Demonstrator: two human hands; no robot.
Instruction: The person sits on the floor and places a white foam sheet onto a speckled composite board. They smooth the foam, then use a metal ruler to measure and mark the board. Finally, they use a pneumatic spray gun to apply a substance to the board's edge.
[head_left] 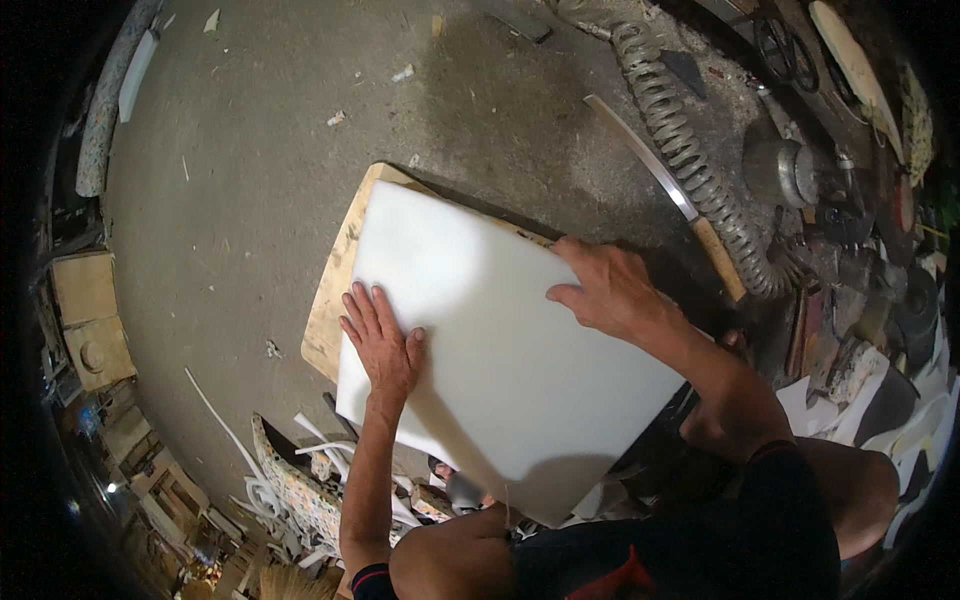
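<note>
Your left hand [383, 345] lies flat and unclenched on the thick, white, foam-like rectangular slab [500, 310], its fingers pointing up and away from you, its thumb spread to the side. Your right hand [612, 285] is at the slab's far right edge, thumb over the top face and fingers by the rim (whether they pinch it, you cannot tell from here). The slab lies in front of you over a pale, round-cornered wooden board [335, 300], which shows along the left side and at the far corner, while the slab's near end reaches toward your lap. Beyond your right hand, a long knife with a silver blade and wooden handle [673, 190] rests on the grey-brown floor [250, 200], beside a grey, ribbed, coiled hose [675, 130].
</note>
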